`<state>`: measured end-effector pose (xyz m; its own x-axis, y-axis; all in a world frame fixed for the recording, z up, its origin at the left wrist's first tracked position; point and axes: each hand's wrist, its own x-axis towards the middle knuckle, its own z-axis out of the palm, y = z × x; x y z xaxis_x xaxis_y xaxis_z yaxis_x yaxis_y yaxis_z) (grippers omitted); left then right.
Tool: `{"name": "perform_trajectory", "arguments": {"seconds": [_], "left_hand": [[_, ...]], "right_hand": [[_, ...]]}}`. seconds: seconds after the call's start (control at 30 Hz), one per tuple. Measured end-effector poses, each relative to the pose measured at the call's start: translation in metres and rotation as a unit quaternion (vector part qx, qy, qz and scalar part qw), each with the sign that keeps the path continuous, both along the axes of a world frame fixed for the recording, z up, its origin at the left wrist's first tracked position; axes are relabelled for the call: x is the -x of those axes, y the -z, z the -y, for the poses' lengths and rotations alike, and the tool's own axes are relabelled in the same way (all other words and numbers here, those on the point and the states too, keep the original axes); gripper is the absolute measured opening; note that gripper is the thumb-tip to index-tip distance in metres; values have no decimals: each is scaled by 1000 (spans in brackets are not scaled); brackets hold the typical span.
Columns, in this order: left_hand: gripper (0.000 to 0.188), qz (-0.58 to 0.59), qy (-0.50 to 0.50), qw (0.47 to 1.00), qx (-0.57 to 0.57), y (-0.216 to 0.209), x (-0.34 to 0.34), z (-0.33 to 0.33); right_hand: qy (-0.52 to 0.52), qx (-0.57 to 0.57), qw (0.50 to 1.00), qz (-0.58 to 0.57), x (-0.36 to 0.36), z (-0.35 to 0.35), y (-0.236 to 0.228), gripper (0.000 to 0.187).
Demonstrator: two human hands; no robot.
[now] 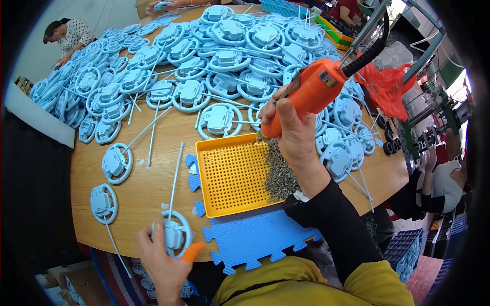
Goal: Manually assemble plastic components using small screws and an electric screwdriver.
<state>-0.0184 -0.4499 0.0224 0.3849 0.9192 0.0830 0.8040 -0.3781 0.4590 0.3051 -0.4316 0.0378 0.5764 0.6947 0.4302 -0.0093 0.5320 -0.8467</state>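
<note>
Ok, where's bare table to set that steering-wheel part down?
Bare wood lies between the left hand on its wheel part and the yellow tray. The table's far half is piled with blue wheels; screws fill the tray's right side.

- My left hand (162, 262) covers the near side of the pale blue toy steering wheel (176, 233), so I can't see how my fingers sit under it.
- My right hand (291, 133) wraps the orange electric screwdriver (311, 92); its tip is lost among the heap of screws (279, 171), too small to make out.
- The screwdriver's black cable (368, 51) runs off past the top edge.
- The screws blur into one grey mass.
- The yellow perforated tray (229, 176) hides part of the blue foam mat (255, 237).
- The big pile of blue wheels (204, 56) overlaps itself, lower ones buried.
</note>
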Motion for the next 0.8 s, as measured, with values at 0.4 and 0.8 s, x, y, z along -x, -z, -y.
{"name": "perform_trajectory", "arguments": {"seconds": [0.4,0.8], "left_hand": [[62,29,59,996,-59,-21,-3,39],[67,200,166,959,115,6,-27,74]], "right_hand": [[-22,-22,999,-18,0,0,4,41],[7,-40,999,25,14,19,-29,50]]}}
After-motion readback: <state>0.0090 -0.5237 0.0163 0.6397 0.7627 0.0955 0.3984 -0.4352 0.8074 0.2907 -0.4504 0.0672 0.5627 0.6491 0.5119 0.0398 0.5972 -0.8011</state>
